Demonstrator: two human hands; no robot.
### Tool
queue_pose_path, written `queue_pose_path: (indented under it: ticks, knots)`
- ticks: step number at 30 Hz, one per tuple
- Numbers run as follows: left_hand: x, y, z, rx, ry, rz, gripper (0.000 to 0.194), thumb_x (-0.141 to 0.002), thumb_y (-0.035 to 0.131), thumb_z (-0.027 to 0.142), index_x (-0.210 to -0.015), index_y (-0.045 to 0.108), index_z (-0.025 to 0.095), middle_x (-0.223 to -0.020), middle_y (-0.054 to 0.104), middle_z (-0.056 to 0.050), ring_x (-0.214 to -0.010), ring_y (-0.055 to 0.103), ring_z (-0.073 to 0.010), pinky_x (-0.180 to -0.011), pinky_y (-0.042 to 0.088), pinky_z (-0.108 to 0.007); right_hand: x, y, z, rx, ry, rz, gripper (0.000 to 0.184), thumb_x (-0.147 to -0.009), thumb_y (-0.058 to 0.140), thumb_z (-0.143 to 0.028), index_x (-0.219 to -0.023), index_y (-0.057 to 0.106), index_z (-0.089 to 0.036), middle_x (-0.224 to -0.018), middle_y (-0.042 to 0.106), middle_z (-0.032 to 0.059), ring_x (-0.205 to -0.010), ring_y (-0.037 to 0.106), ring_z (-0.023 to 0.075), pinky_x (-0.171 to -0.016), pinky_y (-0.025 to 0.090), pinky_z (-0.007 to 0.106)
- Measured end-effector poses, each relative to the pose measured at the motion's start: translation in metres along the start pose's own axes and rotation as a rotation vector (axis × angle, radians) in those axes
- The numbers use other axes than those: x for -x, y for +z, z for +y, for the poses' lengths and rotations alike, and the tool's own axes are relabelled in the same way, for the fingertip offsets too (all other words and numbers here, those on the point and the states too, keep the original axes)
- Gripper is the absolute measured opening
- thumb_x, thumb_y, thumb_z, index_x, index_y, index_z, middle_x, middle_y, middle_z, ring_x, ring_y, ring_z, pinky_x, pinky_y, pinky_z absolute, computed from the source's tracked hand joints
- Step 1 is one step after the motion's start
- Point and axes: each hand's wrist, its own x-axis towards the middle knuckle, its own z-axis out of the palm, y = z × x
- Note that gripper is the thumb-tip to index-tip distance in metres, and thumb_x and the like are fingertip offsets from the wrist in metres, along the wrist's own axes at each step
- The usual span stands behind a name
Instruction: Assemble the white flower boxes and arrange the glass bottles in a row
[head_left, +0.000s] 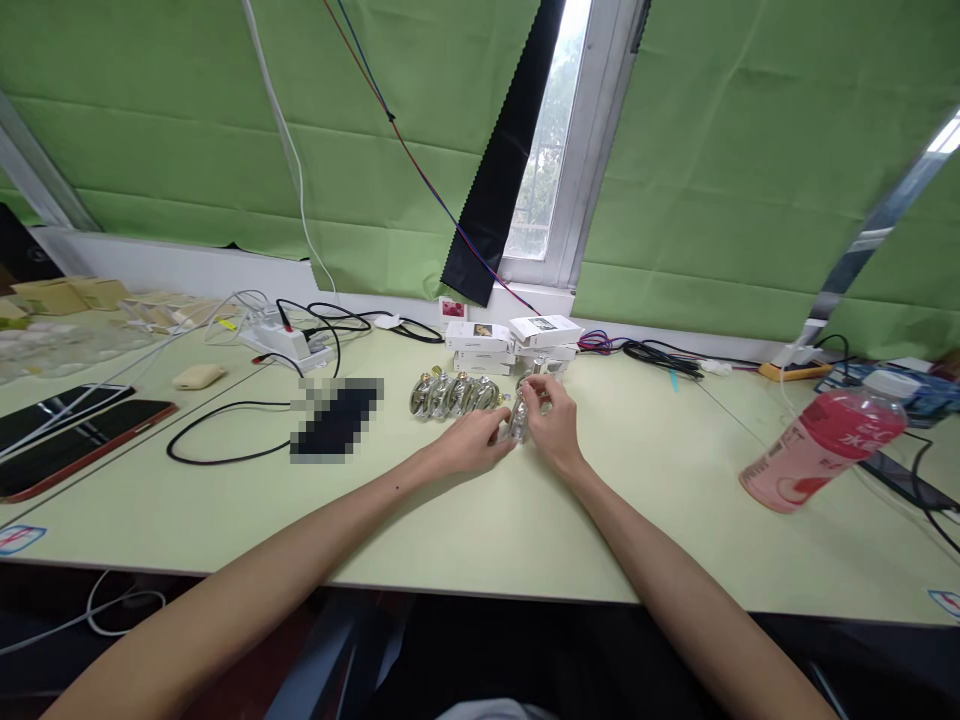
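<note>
Both my hands are at the middle of the table, around a small shiny silvery piece [518,421] whose exact kind I cannot make out. My right hand [553,425] pinches its upper part between thumb and fingers. From the left, my left hand [474,441] has its fingertips closed on its lower part. Just beyond my left hand stands a row of several similar silvery rounded pieces [452,396], close together, with some gold-coloured bits on top. Behind my right hand another metallic piece is partly hidden.
Small white boxes [480,338] are stacked behind the row. A pink drink bottle [825,440] stands at right. Left are a pixelated dark object [337,420], a power strip [281,335], phones [82,450] and cables. The table's front edge [495,592] runs below my forearms.
</note>
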Motion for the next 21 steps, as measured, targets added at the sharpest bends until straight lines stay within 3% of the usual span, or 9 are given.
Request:
queue_pose_path:
  ticks: [13, 21]
  knots:
    - [0.0002, 0.0003, -0.0004, 0.004, 0.008, 0.006, 0.019, -0.089, 0.056, 0.038, -0.085, 0.047, 0.022, -0.071, 0.063, 0.000, -0.064, 0.058, -0.0187, -0.055, 0.031, -0.027, -0.0016, -0.0010, 0.0005, 0.028, 0.031, 0.038, 0.013, -0.090, 0.062, -0.034, -0.085, 0.064, -0.022, -0.083, 0.067, 0.0034, -0.081, 0.060, 0.0197, -0.072, 0.047, 0.032]
    - [0.0003, 0.0004, -0.0008, -0.005, 0.014, 0.003, 0.018, -0.089, 0.055, 0.039, -0.087, 0.050, 0.022, -0.072, 0.064, -0.002, -0.065, 0.059, -0.0199, -0.055, 0.032, -0.028, 0.0005, -0.0005, -0.0016, 0.056, 0.021, 0.016, 0.016, -0.093, 0.058, -0.036, -0.087, 0.064, -0.022, -0.086, 0.068, 0.0042, -0.080, 0.057, 0.0200, -0.072, 0.046, 0.033]
